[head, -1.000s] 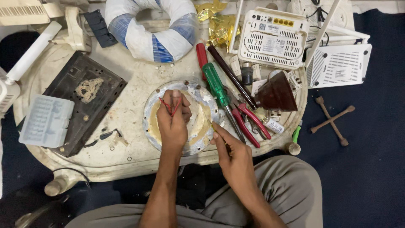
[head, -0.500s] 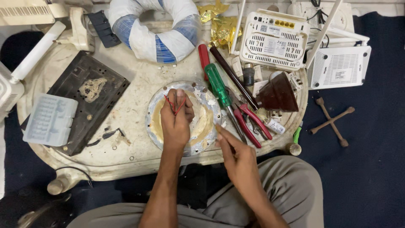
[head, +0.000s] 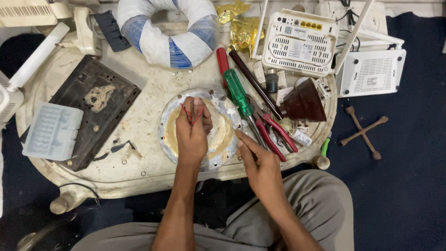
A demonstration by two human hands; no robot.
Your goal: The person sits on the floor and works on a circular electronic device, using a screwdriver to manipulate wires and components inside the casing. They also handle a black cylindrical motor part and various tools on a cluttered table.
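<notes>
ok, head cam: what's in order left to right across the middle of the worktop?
pale blue ribbed tray → black plate → left hand pinching thin red wires over the round metal disc → right hand → red-handled pliers → dark brown cone
</notes>
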